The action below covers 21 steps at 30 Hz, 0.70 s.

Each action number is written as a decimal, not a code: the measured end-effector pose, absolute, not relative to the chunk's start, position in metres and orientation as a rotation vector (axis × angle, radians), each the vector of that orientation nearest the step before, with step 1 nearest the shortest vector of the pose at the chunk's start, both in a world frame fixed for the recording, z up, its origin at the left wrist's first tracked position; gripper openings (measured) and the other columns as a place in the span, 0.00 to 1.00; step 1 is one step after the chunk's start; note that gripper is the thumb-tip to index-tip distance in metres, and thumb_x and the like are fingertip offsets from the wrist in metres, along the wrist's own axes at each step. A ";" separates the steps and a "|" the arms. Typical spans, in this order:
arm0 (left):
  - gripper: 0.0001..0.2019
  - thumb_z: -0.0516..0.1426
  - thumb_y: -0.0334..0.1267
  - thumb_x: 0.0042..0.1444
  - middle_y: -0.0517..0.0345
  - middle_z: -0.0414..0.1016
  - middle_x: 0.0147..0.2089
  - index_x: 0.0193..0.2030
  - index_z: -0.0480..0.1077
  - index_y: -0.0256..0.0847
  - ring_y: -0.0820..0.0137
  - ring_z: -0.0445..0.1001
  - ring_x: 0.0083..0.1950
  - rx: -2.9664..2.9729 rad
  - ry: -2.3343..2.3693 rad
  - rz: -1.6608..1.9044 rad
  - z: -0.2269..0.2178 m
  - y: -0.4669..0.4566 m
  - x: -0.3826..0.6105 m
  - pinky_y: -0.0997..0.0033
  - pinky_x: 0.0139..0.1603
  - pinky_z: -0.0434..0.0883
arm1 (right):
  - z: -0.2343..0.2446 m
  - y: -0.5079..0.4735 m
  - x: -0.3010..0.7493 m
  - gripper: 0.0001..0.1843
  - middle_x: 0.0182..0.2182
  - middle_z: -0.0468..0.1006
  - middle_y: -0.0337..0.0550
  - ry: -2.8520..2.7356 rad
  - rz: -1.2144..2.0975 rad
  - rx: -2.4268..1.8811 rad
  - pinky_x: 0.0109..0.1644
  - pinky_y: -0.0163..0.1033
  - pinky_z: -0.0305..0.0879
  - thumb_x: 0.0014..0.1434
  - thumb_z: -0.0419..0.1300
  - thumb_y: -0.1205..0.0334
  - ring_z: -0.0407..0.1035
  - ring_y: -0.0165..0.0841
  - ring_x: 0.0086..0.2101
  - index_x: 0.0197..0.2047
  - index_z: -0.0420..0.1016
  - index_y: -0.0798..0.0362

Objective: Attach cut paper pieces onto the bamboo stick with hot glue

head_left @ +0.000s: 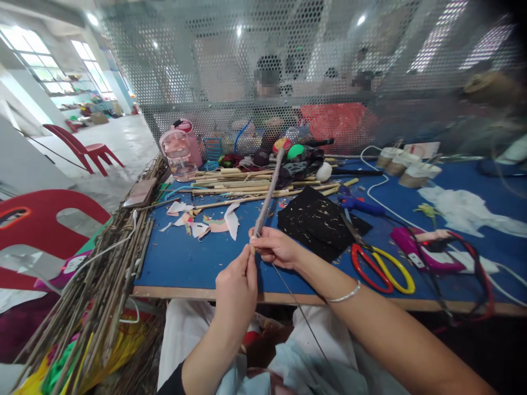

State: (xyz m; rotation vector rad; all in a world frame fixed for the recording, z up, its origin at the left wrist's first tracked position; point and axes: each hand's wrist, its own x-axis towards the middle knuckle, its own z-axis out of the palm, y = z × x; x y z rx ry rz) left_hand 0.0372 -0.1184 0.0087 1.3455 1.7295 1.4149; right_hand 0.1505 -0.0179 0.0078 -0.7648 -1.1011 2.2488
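Grey wrap covers the stick [269, 197] along the whole length that shows beyond the fingers, so that stretch looks done. A pale bit by the fingertips may be what is left bare; whether the wrap is fastened off, I cannot tell. The stick slants up and away over the front of the counter [185, 269]. Both hands grasp its near end: the left hand [236, 280] pinches it from below, the right hand [278, 248] closes around it just above. A thin dark strand [294, 296] runs from under the right hand, past the counter's wooden front edge, toward the lap.

Left of the hands, blue surface shows between the paper scraps [209, 227] and the front edge, probably the easiest room for moving. The right side is tighter: the black cloth [308, 219] lies just beyond the right hand, and the scissors [373, 260] sit near the edge, handles toward the person. Canes [230, 190] lie across the back, behind the stick.
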 end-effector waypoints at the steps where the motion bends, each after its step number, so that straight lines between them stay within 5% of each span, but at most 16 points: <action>1: 0.12 0.58 0.39 0.52 0.49 0.78 0.43 0.43 0.76 0.44 0.61 0.75 0.42 1.339 1.720 1.432 0.007 -0.118 0.037 0.69 0.46 0.68 | 0.008 -0.018 0.151 0.16 0.15 0.52 0.25 -1.098 2.257 -0.761 0.16 0.25 0.32 0.45 0.66 0.63 0.39 0.18 0.15 0.33 0.62 0.53; 14: 0.14 0.53 0.37 0.56 0.51 0.75 0.49 0.48 0.74 0.45 0.65 0.71 0.50 1.555 1.613 1.461 -0.008 -0.117 0.036 0.68 0.55 0.64 | -0.002 -0.015 0.155 0.11 0.15 0.51 0.26 -1.070 2.300 -0.712 0.16 0.25 0.33 0.48 0.63 0.65 0.40 0.18 0.15 0.32 0.63 0.55; 21: 0.15 0.56 0.44 0.54 0.57 0.75 0.25 0.45 0.75 0.41 0.71 0.71 0.25 1.278 1.677 1.393 0.001 -0.117 0.027 0.75 0.29 0.67 | 0.003 -0.013 0.157 0.14 0.16 0.52 0.26 -1.136 2.274 -0.746 0.16 0.25 0.34 0.44 0.61 0.70 0.40 0.18 0.15 0.37 0.65 0.55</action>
